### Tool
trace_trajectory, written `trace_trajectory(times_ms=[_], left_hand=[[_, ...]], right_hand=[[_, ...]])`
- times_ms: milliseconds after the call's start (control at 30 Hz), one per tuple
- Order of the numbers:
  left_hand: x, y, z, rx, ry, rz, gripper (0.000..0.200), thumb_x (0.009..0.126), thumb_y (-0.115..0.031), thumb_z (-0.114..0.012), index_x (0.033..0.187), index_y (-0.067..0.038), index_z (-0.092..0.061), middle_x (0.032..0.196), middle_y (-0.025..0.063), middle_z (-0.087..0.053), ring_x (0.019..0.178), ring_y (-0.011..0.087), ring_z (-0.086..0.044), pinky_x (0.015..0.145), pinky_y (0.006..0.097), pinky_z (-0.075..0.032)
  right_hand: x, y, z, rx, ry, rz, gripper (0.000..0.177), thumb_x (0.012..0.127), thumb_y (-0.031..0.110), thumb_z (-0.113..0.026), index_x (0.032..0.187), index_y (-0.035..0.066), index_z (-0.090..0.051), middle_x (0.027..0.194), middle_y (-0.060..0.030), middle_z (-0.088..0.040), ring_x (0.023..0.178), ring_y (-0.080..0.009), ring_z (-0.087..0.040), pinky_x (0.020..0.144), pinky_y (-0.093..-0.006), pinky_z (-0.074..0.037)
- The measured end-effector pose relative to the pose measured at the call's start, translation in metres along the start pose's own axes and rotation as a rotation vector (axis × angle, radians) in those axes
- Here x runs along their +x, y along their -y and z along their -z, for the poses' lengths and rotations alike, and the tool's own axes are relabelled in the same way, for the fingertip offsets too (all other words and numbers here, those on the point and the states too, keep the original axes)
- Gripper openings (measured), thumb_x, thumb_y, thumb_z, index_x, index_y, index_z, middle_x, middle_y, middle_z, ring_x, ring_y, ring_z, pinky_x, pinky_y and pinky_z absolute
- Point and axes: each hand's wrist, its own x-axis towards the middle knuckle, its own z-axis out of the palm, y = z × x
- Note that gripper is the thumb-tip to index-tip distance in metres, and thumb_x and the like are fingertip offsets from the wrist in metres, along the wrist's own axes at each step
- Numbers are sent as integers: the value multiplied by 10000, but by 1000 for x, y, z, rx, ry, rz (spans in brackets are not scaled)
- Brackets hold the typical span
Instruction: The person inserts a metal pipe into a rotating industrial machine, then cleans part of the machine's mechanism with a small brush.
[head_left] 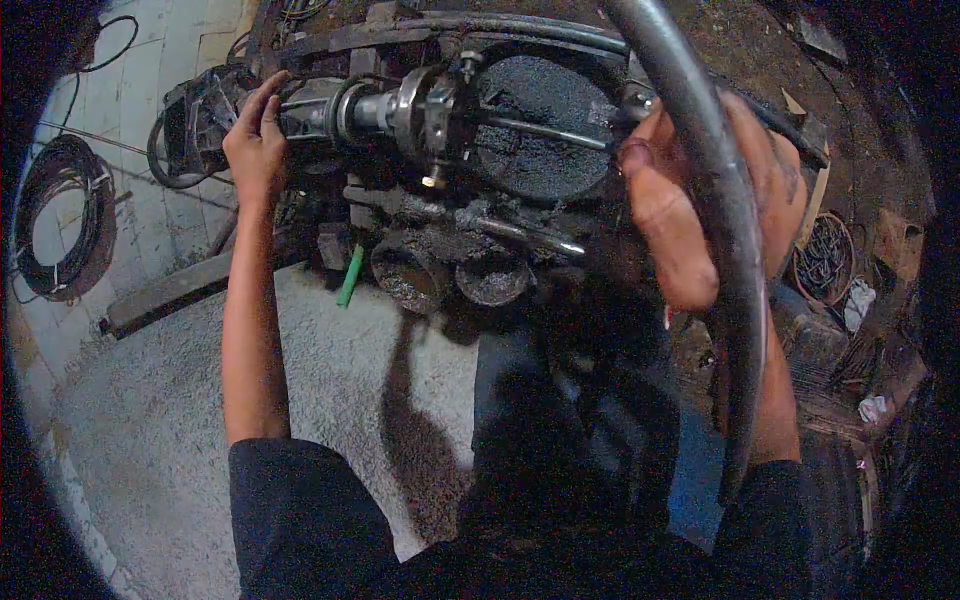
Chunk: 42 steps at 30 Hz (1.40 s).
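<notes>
Steering wheel rim (738, 330), dark and curved, sweeping down right of frame. Steering column assembly (400, 110), greasy, across upper centre. Step judged: bracing the assembly at both ends; next move likely calls for steady grip, no slipping on grease. Right hand (668, 215) closed round rim, centre right. Left hand (255, 140) half-open, fingers laid over column's end, upper left.

No lettering, label, brand or number is legible in this dim workshop scene: the greasy metal assembly (430, 110), black hose (741, 300) and coiled cable (60, 220) show no readable marks.
</notes>
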Motion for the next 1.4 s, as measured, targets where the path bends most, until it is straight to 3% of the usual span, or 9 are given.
trace_trajectory(times_ms=[367, 433, 533, 700, 833, 1000, 1067, 1233, 1400], left_hand=[[-3, -7, 6, 123, 2, -87, 303, 911, -88, -511, 1203, -84, -592, 1156, 126, -627, 1099, 248, -586, 948, 320, -420], [-31, -27, 15, 251, -236, -260, 311, 873, -68, -523, 1178, -32, -572, 1142, 154, -608, 1095, 307, -559, 944, 349, -414], [-139, -43, 33, 336, -228, 3, 228, 831, -24, -525, 1051, 18, -572, 1053, 187, -592, 980, 321, -556, 871, 384, -431], [-246, -1, -12, 352, 411, 894, 371, 955, -270, -403, 982, 64, -563, 882, 284, -591, 818, 442, -572, 688, 462, -441], [-294, 30, -58, 164, 48, 655, 353, 973, -250, -375, 973, 59, -547, 828, 304, -572, 791, 478, -548, 654, 479, -424], [-315, 63, -82, -87, 183, 431, 278, 935, -135, -437, 1150, 26, -511, 949, 196, -648, 868, 303, -633, 788, 377, -475], [-319, 68, -92, -288, 146, 642, 310, 870, -109, -532, 1155, 13, -524, 1038, 118, -653, 945, 205, -607, 860, 341, -464], [-313, 63, -84, -391, 157, 709, 377, 809, -137, -619, 1149, 6, -542, 1059, 105, -650, 947, 185, -597, 860, 334, -463], [-310, 65, -78, -273, 239, 646, 366, 798, -145, -634, 1130, -5, -567, 1041, 111, -660, 947, 199, -606, 858, 330, -460]], right_hand=[[9, 7, -8, 109, -56, -21, 229, 831, 149, -577, 992, 4, -651, 812, -113, -623, 658, -205, -598, 632, -277, -458], [9, 5, -6, 111, -46, -14, 227, 833, 180, -591, 937, -10, -658, 779, -116, -615, 621, -193, -586, 603, -278, -449], [6, 6, -11, 182, -124, -82, 224, 858, 190, -569, 956, 9, -659, 750, -118, -605, 619, -186, -582, 593, -283, -443], [11, 26, -2, -154, 6, 84, 216, 840, 121, -562, 1039, 72, -631, 752, -112, -610, 667, -246, -604, 630, -308, -463], [11, 7, -6, -139, -50, 187, 234, 795, 146, -600, 1023, 97, -618, 744, -105, -617, 666, -266, -614, 642, -338, -480], [9, 3, -11, -45, -51, 128, 300, 743, 202, -640, 1031, 123, -614, 727, -104, -615, 634, -270, -611, 621, -354, -489], [8, -3, -10, 34, -61, 11, 310, 728, 201, -642, 1027, 127, -613, 720, -106, -610, 628, -271, -609, 612, -360, -490], [16, 2, -12, -278, -161, 344, 285, 719, 163, -628, 1002, 135, -616, 663, -100, -582, 599, -268, -596, 562, -376, -478], [16, 3, -11, -258, -159, 325, 226, 733, 136, -614, 958, 121, -614, 654, -91, -581, 576, -278, -583, 550, -374, -472]])
